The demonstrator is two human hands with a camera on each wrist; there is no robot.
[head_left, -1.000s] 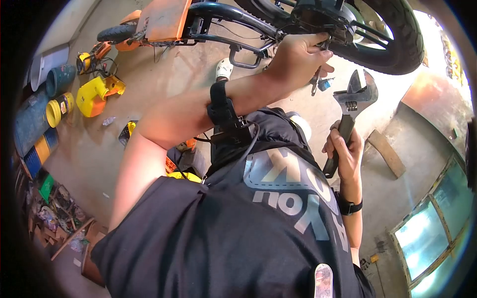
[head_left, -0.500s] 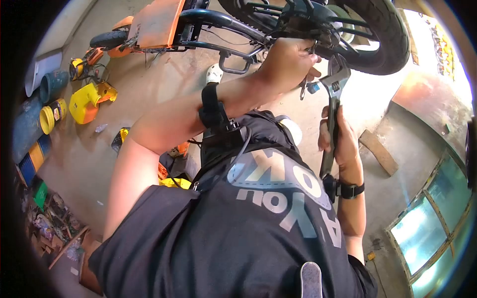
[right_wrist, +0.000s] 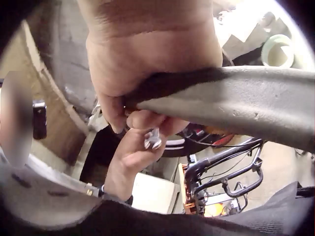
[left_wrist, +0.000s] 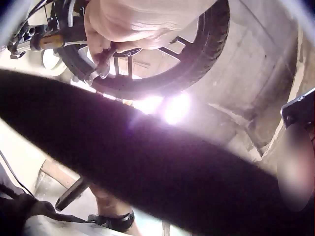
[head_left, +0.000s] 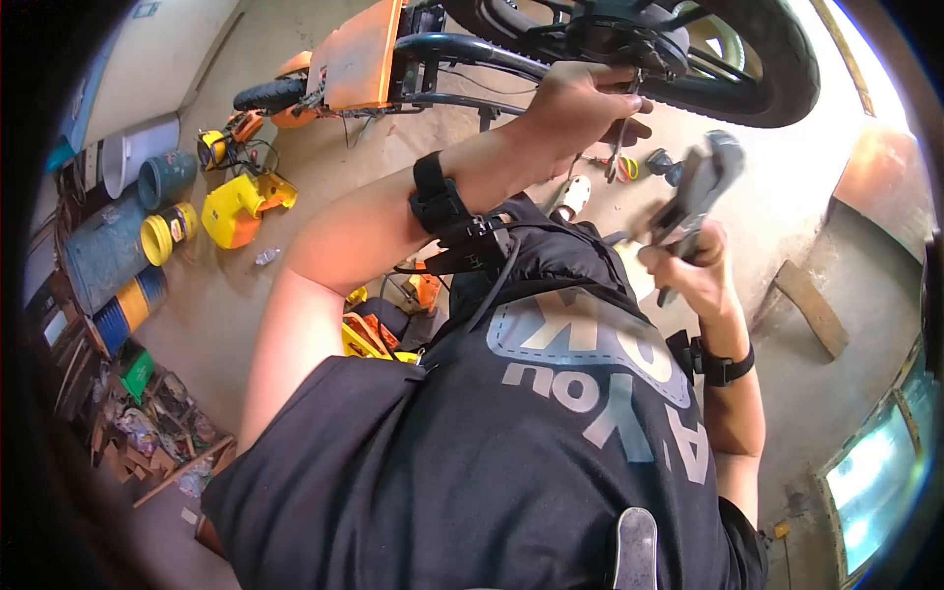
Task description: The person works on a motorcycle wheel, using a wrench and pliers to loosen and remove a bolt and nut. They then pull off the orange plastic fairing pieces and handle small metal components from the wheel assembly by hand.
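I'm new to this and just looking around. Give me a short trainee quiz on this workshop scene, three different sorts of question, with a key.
1. Multiple choice: What does the right hand grip?
A) a hammer
B) an adjustable wrench
C) a screwdriver
D) a paintbrush

2. True or false: The left hand is close to the hub of a black-spoked wheel.

3. Fill in the blank: The flat panel next to the black frame is ____ in colour.

Key: 1. B; 2. true; 3. orange
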